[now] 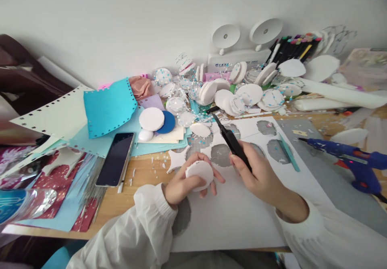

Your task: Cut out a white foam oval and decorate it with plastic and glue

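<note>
My left hand is closed around a white foam disc, held just above a large white sheet with round holes cut in it. My right hand grips a black craft knife. Its blade points up and away, toward the pile at the back. The knife tip is apart from the disc. A white star-shaped foam scrap lies on the wooden desk just left of my left hand.
A black phone lies to the left beside coloured paper sheets. Several white foam discs are heaped at the back. A blue glue gun rests at the right. Markers and a white lamp stand by the wall.
</note>
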A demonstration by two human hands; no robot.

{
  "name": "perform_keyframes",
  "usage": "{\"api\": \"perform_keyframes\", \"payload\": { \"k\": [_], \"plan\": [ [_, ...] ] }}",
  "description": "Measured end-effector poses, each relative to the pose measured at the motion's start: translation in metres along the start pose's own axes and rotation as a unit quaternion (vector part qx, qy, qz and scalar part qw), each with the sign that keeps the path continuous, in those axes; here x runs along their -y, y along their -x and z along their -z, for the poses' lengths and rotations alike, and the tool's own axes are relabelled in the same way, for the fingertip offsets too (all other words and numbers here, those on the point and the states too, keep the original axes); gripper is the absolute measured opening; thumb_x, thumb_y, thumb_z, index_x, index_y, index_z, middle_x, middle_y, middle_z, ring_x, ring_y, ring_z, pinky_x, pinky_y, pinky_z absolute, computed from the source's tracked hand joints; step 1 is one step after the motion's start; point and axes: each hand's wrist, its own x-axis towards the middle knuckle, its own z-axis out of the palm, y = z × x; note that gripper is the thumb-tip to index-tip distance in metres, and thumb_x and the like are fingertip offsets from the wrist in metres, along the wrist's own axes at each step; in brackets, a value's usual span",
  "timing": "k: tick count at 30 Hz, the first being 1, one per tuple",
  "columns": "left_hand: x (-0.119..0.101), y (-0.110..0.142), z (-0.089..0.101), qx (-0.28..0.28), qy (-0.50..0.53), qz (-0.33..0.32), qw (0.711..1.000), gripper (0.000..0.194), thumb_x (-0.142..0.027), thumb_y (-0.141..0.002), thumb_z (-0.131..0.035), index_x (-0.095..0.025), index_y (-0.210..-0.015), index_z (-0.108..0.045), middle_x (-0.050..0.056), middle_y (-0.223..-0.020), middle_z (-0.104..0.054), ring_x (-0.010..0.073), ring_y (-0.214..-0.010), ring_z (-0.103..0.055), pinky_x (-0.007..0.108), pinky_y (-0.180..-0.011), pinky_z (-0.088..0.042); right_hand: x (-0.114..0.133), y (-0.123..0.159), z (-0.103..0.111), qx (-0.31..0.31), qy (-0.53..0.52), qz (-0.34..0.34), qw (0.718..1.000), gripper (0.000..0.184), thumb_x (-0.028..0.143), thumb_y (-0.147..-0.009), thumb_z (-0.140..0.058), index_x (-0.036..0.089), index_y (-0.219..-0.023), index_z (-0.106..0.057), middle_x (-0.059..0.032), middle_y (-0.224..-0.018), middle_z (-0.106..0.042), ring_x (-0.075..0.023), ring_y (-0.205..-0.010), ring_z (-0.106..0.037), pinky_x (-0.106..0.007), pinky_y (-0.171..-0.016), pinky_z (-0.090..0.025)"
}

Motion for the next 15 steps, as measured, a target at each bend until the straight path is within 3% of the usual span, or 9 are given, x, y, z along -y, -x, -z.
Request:
{"api": "perform_keyframes", "payload": {
  "k": [5,9,12,15],
  "plan": [
    [-0.003,-0.001,0.0,0.019,0.027,0.042,0.999,0.044,-0.018,-0.059,-0.069,-0.017,-0.1,-0.054,0.005,-0.083,-0.06,0.0114,-0.063,-0.052,0.02,-0.046,-0.035,0.0,0.003,0.001,-0.009,0.03,0.005,1.0,0.01,0.03,-0.095,-0.04,0.021,-0.096,-0.045,0.0023,-0.059,-0.056,-0.0146,-0.049,-0.056,-0.025,-0.048,-0.044],
    [-0.009,0.0,-0.001,0.089,0.059,0.09,0.99,0.052,-0.017,-0.051,-0.076,-0.018,-0.099,-0.056,0.008,-0.092,-0.061,0.0172,-0.074,-0.059,0.024,-0.054,-0.038,0.0,0.002,0.005,-0.015,0.044,0.009,0.999,0.009,0.031,-0.095,-0.042,0.023,-0.092,-0.044,0.0045,-0.054,-0.054,-0.0135,-0.043,-0.054,-0.023,-0.043,-0.042],
    [-0.012,0.002,0.0,0.13,0.048,0.113,0.984,0.058,-0.019,-0.055,-0.078,-0.02,-0.108,-0.053,0.012,-0.107,-0.061,0.0241,-0.087,-0.064,0.028,-0.062,-0.041,-0.001,0.001,0.006,-0.024,0.073,0.035,0.996,0.011,0.032,-0.093,-0.046,0.022,-0.098,-0.045,0.0022,-0.061,-0.06,-0.0139,-0.044,-0.056,-0.024,-0.043,-0.042],
    [-0.011,0.003,0.002,0.114,0.037,0.092,0.989,0.056,-0.023,-0.061,-0.079,-0.021,-0.11,-0.052,0.012,-0.106,-0.061,0.022,-0.084,-0.065,0.028,-0.065,-0.041,-0.003,0.002,0.005,-0.042,0.093,0.054,0.993,0.019,0.03,-0.092,-0.048,0.021,-0.109,-0.046,-0.0023,-0.076,-0.066,-0.0151,-0.051,-0.061,-0.024,-0.046,-0.044]
  ]
}}
